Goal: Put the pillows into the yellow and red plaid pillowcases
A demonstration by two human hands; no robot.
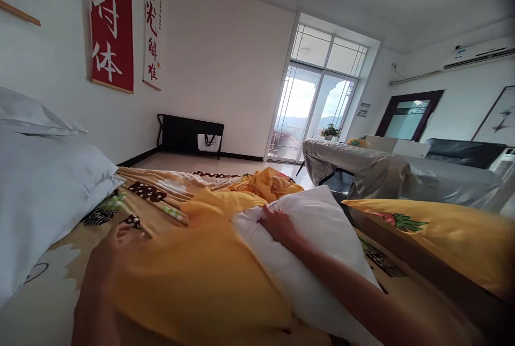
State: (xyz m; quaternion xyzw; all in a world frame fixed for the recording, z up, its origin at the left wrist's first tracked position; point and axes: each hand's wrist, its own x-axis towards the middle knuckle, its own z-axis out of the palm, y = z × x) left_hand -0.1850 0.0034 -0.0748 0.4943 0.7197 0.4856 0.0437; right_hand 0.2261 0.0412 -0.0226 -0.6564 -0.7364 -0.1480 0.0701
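Note:
A yellow pillowcase (201, 276) spreads over the bed in front of me, partly smeared by motion. My left hand (120, 241) is at its left edge, fingers curled on the cloth; the hand is blurred. To the right lies a white pillow (317, 217), its left side against the pillowcase. My right hand (279, 223) grips a fold near the pillow's upper left corner, with the forearm across the pillow. Whether any of the pillow is inside the case I cannot tell.
White pillows (60, 174) are stacked at the left. A yellow pillow (450, 233) with a fruit print lies at the right. Crumpled yellow cloth (267, 182) rests on the patterned bed sheet (161, 177). Beyond stand a plastic-covered table (374, 166) and a black bench (185, 131).

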